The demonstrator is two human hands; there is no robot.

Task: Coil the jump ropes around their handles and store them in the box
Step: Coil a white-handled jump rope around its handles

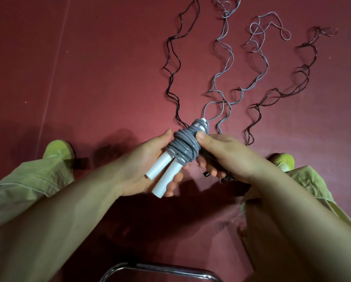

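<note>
Hands meet in the middle of the view over a red floor. The left hand cradles two white handles from below, its fingers curled under them and the thumb lying along the far side. A grey rope is coiled in thick turns around the upper part of the handles. The right hand presses its thumb on the coil's right side, and its other fingers close round dark handles, of which only the ends show below the palm. Four loose ropes trail away across the floor: a black rope at the left, two pale grey ropes in the middle, a dark red rope at the right. Green shoes stand at either side, and a chrome chair frame shows at the bottom edge.
</note>
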